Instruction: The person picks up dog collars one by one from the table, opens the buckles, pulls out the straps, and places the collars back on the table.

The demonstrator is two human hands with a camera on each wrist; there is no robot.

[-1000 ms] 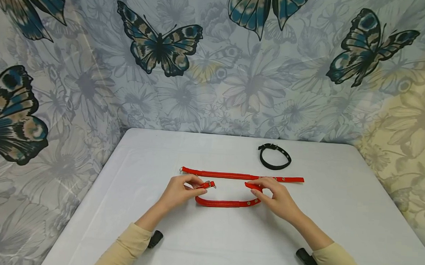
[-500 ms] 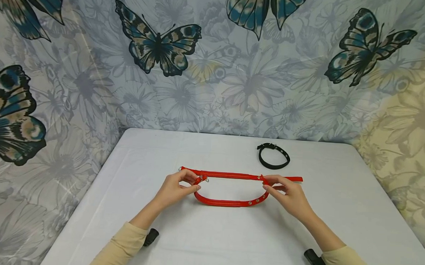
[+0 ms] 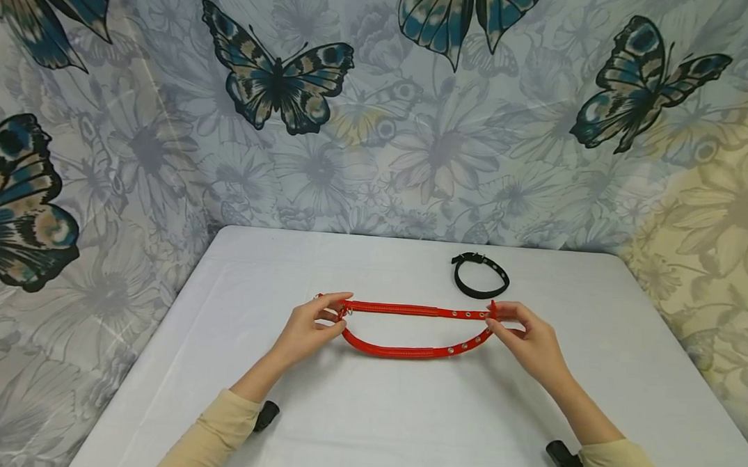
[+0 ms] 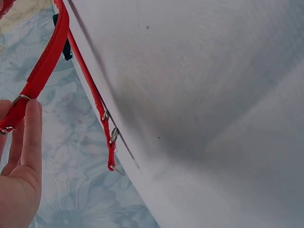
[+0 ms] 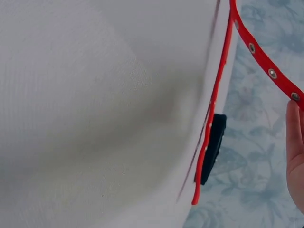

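Note:
A red collar (image 3: 400, 352) with metal eyelets sags in a shallow curve between both hands. My left hand (image 3: 310, 332) pinches its buckle end; in the left wrist view the metal buckle (image 4: 21, 99) shows by the fingertips. The eyelet end is pinched by my right hand (image 3: 529, 334), and the right wrist view shows several eyelets (image 5: 272, 73) along that strap. Just behind it, a second red collar (image 3: 402, 308) lies stretched straight on the table, its ends partly hidden by the hands.
A black collar (image 3: 481, 294), buckled into a loop, lies farther back on the white table (image 3: 372, 414). Behind the table hangs a butterfly-patterned cloth (image 3: 452, 160). A black device (image 3: 566, 459) sits at the right wrist, another (image 3: 267, 417) at the left.
The hands have moved apart, the right one going rightward and slightly up. The held collar's ends have spread from a curled loop into a wide, shallow curve.

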